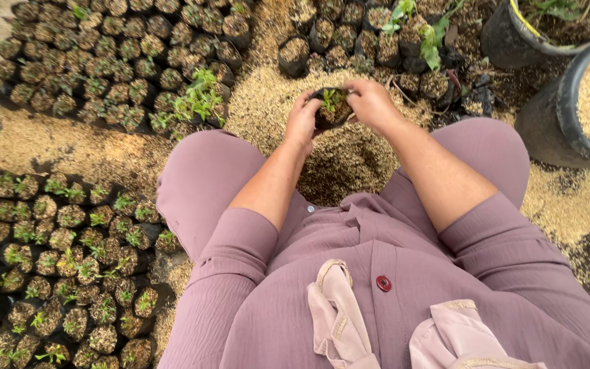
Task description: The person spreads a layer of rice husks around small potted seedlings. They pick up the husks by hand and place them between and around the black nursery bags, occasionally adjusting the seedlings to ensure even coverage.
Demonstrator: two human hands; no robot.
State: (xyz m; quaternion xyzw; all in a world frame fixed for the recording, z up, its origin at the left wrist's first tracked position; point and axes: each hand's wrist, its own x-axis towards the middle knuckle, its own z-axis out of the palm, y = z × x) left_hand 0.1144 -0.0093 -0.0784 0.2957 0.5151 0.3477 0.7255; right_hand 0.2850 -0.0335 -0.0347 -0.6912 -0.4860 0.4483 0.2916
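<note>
A small seedling bag (333, 109) is cupped between left hand (302, 121) and right hand (371, 102), fingers curled around it, steadied above the husk pile (343, 160).

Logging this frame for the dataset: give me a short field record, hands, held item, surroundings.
left hand: grips the left side of the small black nursery bag
right hand: grips the bag's right side, fingers over its rim
small black nursery bag: filled with growing mix, green seedling in it, held above the husk pile
husk pile: tan, between the knees
bags with seedlings: rows at lower left
bags without seedlings: rows at upper left
black tub: at right, holds husks
</note>
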